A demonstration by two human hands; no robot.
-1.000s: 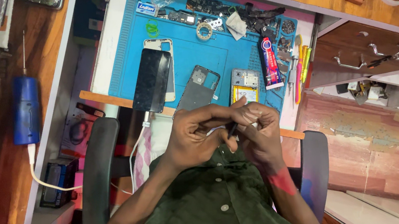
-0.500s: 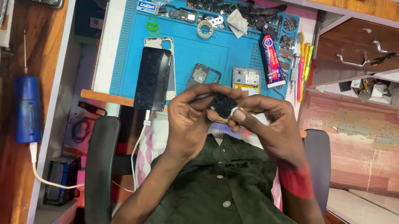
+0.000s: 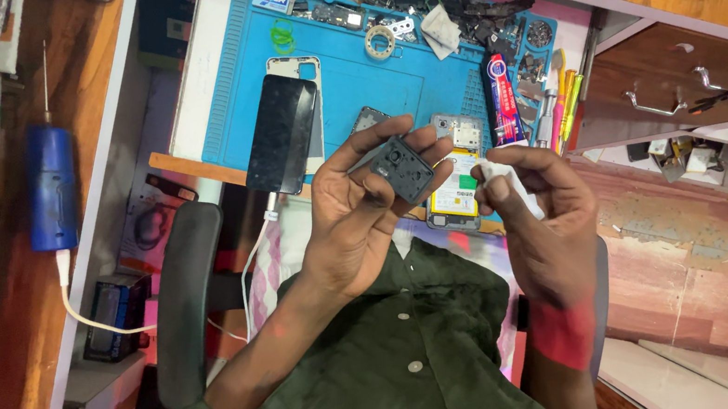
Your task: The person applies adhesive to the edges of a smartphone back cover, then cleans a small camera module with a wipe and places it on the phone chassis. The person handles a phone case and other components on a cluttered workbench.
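The left hand [image 3: 355,210] holds a small dark camera-cover piece [image 3: 401,169] up in front of the chest, above the near edge of the blue work mat [image 3: 367,82]; its grip is closed on the piece's edges with thumb and fingertips, the lens holes facing the camera. The right hand [image 3: 538,210] sits just beside it, fingers pinched shut on a small white wad [image 3: 498,170], cloth or tissue by the look of it, not touching the dark piece.

Judging from how things lie, the phone is well into disassembly: one opened phone body [image 3: 457,178] with its yellow-labelled battery showing lies on the mat behind the hands, one black screen panel [image 3: 282,134] lies to the left over a pale frame, and loose dark parts are heaped along the mat's far edge. The cover piece looks off the phone and seems to be at the wiping stage; refitting appears to be left.

Counted: one cover piece, one white wad, one red glue tube [image 3: 502,98], one roll of tape [image 3: 379,41], one blue cylindrical tool [image 3: 51,188] on the side tabletop
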